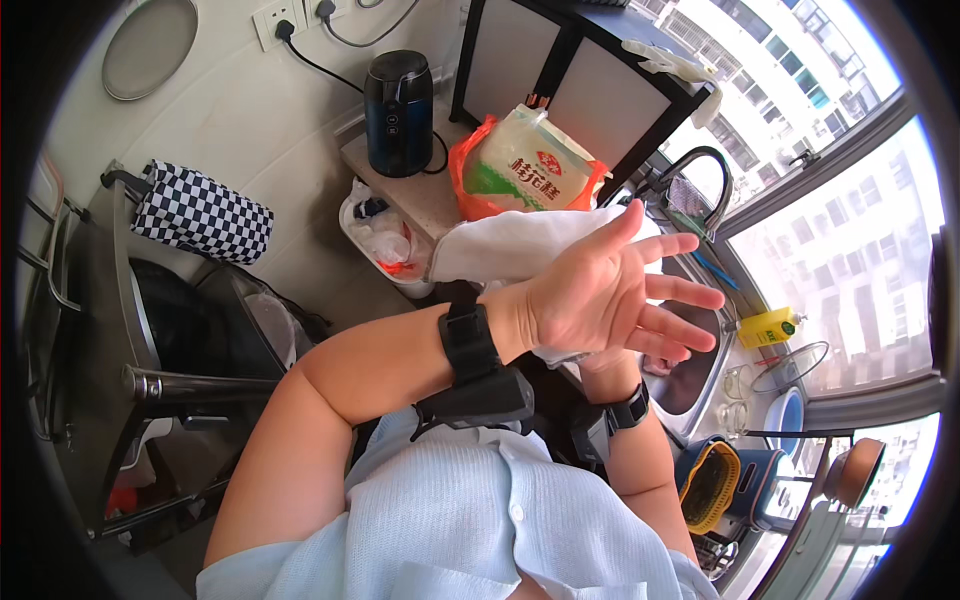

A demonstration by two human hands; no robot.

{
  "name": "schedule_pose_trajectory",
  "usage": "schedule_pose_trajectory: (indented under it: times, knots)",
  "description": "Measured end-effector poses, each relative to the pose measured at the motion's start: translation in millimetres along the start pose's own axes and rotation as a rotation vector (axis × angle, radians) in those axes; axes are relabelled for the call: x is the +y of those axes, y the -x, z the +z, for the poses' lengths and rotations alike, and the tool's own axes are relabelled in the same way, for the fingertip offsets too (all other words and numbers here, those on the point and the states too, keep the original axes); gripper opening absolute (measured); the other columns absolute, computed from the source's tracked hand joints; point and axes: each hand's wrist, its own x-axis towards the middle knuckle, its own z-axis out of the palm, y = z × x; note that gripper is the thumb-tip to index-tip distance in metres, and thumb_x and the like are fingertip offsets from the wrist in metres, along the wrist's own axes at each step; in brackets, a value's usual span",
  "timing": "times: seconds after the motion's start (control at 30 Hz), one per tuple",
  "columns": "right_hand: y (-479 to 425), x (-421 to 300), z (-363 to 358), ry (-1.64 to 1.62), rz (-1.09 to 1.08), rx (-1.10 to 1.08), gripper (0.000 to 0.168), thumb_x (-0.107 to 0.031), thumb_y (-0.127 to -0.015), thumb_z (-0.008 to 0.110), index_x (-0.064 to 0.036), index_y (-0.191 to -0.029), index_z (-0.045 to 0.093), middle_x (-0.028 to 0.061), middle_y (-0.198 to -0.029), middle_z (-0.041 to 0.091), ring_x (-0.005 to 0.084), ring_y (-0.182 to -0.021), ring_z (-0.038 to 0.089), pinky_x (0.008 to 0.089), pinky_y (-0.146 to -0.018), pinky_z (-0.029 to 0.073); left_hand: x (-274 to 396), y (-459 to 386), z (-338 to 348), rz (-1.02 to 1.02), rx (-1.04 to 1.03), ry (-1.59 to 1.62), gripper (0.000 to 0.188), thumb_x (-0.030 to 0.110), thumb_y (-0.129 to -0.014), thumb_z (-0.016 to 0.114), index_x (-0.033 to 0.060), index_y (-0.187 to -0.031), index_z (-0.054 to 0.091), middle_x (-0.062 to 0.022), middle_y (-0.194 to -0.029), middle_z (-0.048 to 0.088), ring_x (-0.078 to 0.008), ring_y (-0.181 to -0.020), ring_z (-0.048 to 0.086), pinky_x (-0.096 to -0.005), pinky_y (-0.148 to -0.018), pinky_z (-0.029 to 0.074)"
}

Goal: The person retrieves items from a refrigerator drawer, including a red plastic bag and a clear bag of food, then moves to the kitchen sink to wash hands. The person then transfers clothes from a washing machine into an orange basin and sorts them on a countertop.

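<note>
My left hand (607, 289) is raised with the palm turned towards me and the fingers spread, nothing held in it. Behind it hangs a white cloth (499, 244), spreading out to the left and showing again below the palm. My right hand (606, 360) is mostly hidden behind the left one; only the part near the wrist shows, close to the cloth. Whether its fingers grip the cloth cannot be seen. Both wrists wear black straps with dark devices. To the right of the hands lies a steel sink (686, 360) with a black curved faucet (724, 176).
An electric kettle (397, 112) and a printed food package in an orange bag (517, 165) stand on the counter. Below is a white bin (360, 244) with rubbish. A yellow bottle (766, 328) and a yellow basket (712, 487) are at the right. A checkered cloth (202, 214) hangs left.
</note>
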Motion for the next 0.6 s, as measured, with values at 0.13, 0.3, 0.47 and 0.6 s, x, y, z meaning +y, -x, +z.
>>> schedule_pose_trajectory:
  times: [0.13, 0.3, 0.47, 0.6]
  knots:
    - [2.3, 19.2, 4.8, -0.033, 0.124, 0.001, 0.044, -0.038, -0.099, 0.033, -0.009, -0.131, 0.041, 0.0085, -0.129, 0.049, 0.0180, -0.114, 0.051, 0.0318, -0.091, 0.048, 24.9, 28.2, -38.3, -0.226, -0.120, -0.307, 0.078, 0.056, -0.092, 0.039, 0.0129, -0.149, 0.007, -0.0192, -0.149, 0.024, -0.0387, -0.128, 0.040, -0.0493, -0.101, 0.039]
    - [-23.0, -13.1, 30.1, -0.937, 0.115, -0.700, 0.033, -0.025, -0.100, 0.035, -0.006, -0.124, 0.046, 0.0039, -0.104, 0.057, 0.0121, -0.092, 0.058, 0.0267, -0.074, 0.052, 47.5, 63.8, -68.8, -0.243, -0.005, -0.492, 0.070, 0.042, -0.094, 0.048, 0.0017, -0.145, 0.021, -0.0170, -0.146, 0.034, -0.0330, -0.129, 0.041, -0.0438, -0.103, 0.037]
    - [-7.0, -61.8, 68.7, 0.648, -0.655, -0.045, 0.047, -0.003, -0.084, 0.056, 0.001, -0.130, 0.047, 0.0159, -0.148, 0.031, 0.0268, -0.136, 0.031, 0.0365, -0.108, 0.028, 30.7, 64.3, -50.9, 0.350, 0.316, -0.127, 0.053, 0.038, -0.099, 0.037, 0.0064, -0.140, 0.033, -0.0110, -0.138, 0.043, -0.0259, -0.128, 0.041, -0.0419, -0.107, 0.032]
    - [1.0, -71.6, 85.5, 1.130, -0.767, -0.286, 0.044, -0.007, -0.081, 0.063, -0.005, -0.124, 0.054, 0.0199, -0.144, 0.034, 0.0372, -0.136, 0.028, 0.0426, -0.108, 0.028, 9.2, 62.0, -40.3, 0.302, 0.433, -1.008, 0.057, 0.032, -0.100, 0.035, 0.0079, -0.147, 0.013, -0.0123, -0.151, 0.018, -0.0225, -0.139, 0.021, -0.0358, -0.114, 0.022]
